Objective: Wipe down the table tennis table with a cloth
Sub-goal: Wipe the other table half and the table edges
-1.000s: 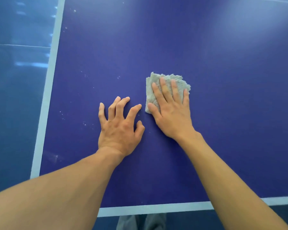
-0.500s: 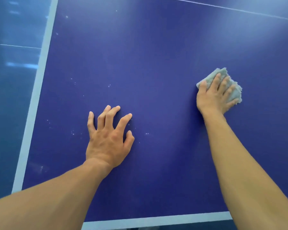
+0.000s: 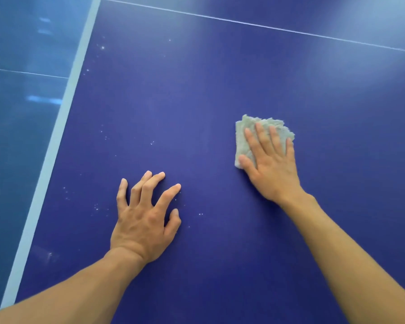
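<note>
Four straight fingers [image 3: 263,140] of the right hand [image 3: 272,169] press a folded grey cloth [image 3: 241,143] flat on the table tennis table [image 3: 197,101], well in from its white left edge line [image 3: 57,127]. The left hand [image 3: 143,220] rests nearby, fingers spread open, with white specks [image 3: 200,214] around it.

On the table [image 3: 197,90], the left hand [image 3: 145,220] rests near its left edge; the cloth [image 3: 243,141] lies to the right, under the right hand [image 3: 274,167].

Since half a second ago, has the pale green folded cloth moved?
Yes. The cloth slid left, closer to the planted left hand, under the right hand.
</note>
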Demonstrator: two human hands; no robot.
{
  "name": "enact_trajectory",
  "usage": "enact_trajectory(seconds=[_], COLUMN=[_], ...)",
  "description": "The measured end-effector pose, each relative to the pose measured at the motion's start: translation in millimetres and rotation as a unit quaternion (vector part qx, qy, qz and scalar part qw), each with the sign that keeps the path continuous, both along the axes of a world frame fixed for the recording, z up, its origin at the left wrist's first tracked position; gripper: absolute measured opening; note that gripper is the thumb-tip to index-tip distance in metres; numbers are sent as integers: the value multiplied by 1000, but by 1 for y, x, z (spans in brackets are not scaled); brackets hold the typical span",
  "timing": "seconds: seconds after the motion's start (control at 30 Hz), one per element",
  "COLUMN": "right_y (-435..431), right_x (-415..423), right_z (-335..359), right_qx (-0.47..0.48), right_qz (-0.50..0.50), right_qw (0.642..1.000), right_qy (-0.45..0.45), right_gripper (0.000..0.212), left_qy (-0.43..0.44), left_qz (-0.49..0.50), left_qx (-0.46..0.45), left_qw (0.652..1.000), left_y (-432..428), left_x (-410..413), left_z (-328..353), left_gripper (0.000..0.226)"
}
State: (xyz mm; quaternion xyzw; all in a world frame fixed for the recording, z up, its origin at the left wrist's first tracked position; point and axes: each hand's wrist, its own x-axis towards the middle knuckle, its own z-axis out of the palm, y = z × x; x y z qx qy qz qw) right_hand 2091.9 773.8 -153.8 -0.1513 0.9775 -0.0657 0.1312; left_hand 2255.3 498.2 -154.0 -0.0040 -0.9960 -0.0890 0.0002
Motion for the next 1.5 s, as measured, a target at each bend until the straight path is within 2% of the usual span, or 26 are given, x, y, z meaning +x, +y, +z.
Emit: enact_trajectory(seconds=[0.13,0.2,0.23,0.3,0.4,0.47,0.53,0.57,0.63,0.77,0.83,0.87,0.93,1.03,1.1,1.17,1.23,1.3,1.37,1.43,1.5], right_y=[32,14,-5,-59,-143,-167,-155,-139,-97,-21,-25,-35,-56,-55,-28,5,31,40,25,-10,-52], right_x=[-102,-144,-155,-159,-121,-89,-68,-60,-49,-34,-9,11,63,150,190,210,215,212,201,188,190], right_z=[0,3,3,2,3,5,5,4,1,4,7,7,7,5,3,5,10,12,10,7,7], right_qx=[25,23,13,-9,-26,-33,-34,-28,-11,-14,-14,-14,-24,-28,-18,-9,3,13,11,10,5], right_qz=[-238,-315,-323,-250,-8,128,200,208,162,-73,-118,-97,17,186,221,173,42,-99,-194,-223,-167], right_qw=[971,949,946,968,1000,991,979,978,987,997,993,995,1000,982,975,985,999,995,981,975,986], right_qy=[16,4,-2,-4,8,-8,-15,-8,8,-19,-21,-17,-5,2,1,5,-4,-19,-22,-20,-17], right_gripper=[70,72,72,71,67,66,65,65,66,68,69,69,68,65,64,63,66,70,74,74,71], left_qy=[2,1,1,0,5,9,7,6,2,-9,-17,-19,-14,-4,-5,-12,-18,-18,-14,-5,-3], left_qz=[-3,-2,-2,-4,-5,-6,-7,-7,-7,-11,-7,-5,-3,3,6,7,11,13,11,11,15], left_qx=[-1,-5,-3,-1,-5,-8,-6,-5,-4,-6,-5,-4,-1,8,11,14,21,27,39,56,81], left_qw=[1000,1000,1000,1000,1000,1000,1000,1000,1000,1000,1000,1000,1000,1000,1000,1000,1000,999,999,998,997], left_y=[-1,-1,-1,-2,-2,-1,-2,-2,-3,-3,-3,-3,-2,-1,-1,-1,-2,-2,-1,-2,-4], left_x=[-1,-1,0,-1,-1,0,0,-1,-1,0,0,0,1,1,1,1,1,2,2,3,3], left_z=[-1,-2,-3,-3,-4,-5,-5,-5,-4,-3,-3,-2,-1,0,-1,-2,-4,-5,-6,-6,-7], left_gripper=[51,50,50,50,50,50,50,50,49,50,50,50,48,47,49,48,47,45,43,42,43])
